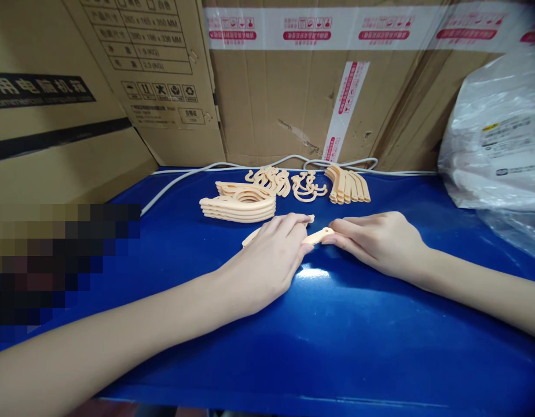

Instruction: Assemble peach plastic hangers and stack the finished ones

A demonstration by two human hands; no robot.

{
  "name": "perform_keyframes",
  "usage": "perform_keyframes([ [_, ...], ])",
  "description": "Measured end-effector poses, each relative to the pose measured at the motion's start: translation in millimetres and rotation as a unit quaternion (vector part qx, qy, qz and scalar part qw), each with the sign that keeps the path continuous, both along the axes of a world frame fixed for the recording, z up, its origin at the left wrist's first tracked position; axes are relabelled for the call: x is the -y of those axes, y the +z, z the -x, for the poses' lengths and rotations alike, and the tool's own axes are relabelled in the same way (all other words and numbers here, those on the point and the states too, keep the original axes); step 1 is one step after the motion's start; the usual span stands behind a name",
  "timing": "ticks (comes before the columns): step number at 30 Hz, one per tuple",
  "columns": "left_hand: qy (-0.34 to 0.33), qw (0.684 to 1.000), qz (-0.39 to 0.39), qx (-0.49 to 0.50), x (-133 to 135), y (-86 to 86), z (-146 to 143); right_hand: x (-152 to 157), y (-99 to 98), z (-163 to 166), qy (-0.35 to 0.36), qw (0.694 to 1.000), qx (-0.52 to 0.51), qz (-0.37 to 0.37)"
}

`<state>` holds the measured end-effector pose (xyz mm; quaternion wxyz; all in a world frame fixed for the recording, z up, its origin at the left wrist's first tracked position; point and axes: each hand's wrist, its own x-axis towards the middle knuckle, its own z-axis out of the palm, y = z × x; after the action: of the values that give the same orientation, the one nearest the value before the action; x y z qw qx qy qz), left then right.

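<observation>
Left fingers gripping cream piece — right fingers pinching its 2 o'clock end; stack sitting 11 o'clock — steady bracing likely helping.

Over the table, a piece sits between the 2 hands: the left hand at its left end, the right hand at its right. A 2nd piece, partly hidden, juts out left of the left hand. Behind that hand is a stack; behind the stack and to its right, a pile; further right, hooks, then a row. A cable runs behind these, before the back carton. A left carton stands left, a bag right.
</observation>
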<state>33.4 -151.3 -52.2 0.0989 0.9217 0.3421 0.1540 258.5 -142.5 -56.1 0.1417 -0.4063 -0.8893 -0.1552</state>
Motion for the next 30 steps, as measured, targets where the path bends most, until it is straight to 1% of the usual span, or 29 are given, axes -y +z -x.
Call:
perform_keyframes([
  [11,-0.022,1.0,-0.003,-0.005,-4.2,-0.6,2.4,1.6,-3.9,-2.0,0.029,0.993,0.018,-0.11],
  [16,-0.036,0.999,-0.01,0.001,-5.4,-2.4,4.3,1.7,-2.1,-3.4,0.055,0.981,0.056,-0.177],
  [18,-0.041,0.999,-0.012,0.004,-5.9,-2.9,4.8,1.6,-0.8,-3.4,0.06,0.977,0.065,-0.192],
  [24,-0.05,0.999,0.002,0.004,-6.5,-3.7,5.5,1.1,1.2,-3.0,0.074,0.974,0.063,-0.204],
  [26,-0.053,0.999,0.001,0.004,-6.5,-4.1,5.6,0.7,0.5,-3.7,0.075,0.977,0.058,-0.19],
  [30,-0.051,0.999,-0.005,0.009,-6.1,-4.1,5.0,-0.5,-1.3,-5.1,0.068,0.988,0.028,-0.139],
])
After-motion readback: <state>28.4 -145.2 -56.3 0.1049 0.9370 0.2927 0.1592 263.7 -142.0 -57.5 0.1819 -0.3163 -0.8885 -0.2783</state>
